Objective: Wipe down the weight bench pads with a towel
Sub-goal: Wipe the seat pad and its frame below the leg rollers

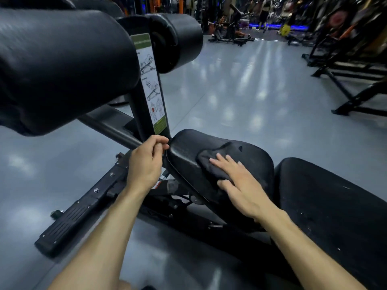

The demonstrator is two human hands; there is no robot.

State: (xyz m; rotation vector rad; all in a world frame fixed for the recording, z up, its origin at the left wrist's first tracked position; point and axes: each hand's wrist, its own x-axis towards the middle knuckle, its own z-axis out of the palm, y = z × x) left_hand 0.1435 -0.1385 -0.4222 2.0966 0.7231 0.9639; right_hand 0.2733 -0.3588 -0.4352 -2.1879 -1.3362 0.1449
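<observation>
A black seat pad [253, 162] of the weight bench lies in the middle of the view, with a larger black back pad [326, 206] to its right. A dark towel [211, 162] lies on the seat pad. My right hand [240, 185] presses flat on the towel, fingers spread. My left hand [146, 162] curls its fingers around the seat pad's near-left edge, beside the upright post. Two black roller pads [62, 65] [182, 38] stick out from the post above.
An instruction sticker [151, 84] runs down the upright post. The bench's black frame and foot plate [77, 214] stretch across the grey floor at the left. Other gym machines [356, 70] stand at the right and far back, where a person stands.
</observation>
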